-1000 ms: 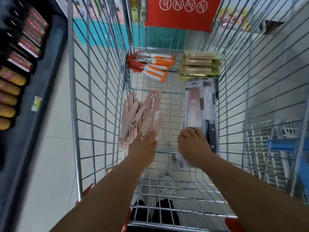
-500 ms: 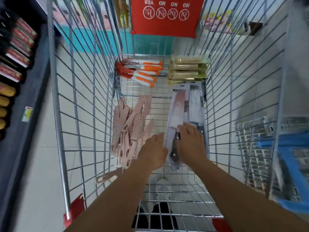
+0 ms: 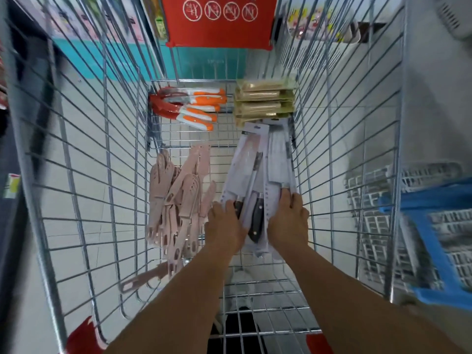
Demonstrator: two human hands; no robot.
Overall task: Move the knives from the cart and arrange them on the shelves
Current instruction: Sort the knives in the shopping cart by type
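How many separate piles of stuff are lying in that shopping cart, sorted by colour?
Pink knives: 1 pile
Orange-and-white knives: 1 pile
Olive-green packs: 1 stack
Carded black-handled knives: 1 pile
Total: 4 piles

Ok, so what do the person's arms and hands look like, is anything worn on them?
Both forearms are bare as far as the frame shows: no sleeves, gloves, watch or bracelets. The left hand and right hand show no rings on the visible fingers, though motion blur hides fine detail.
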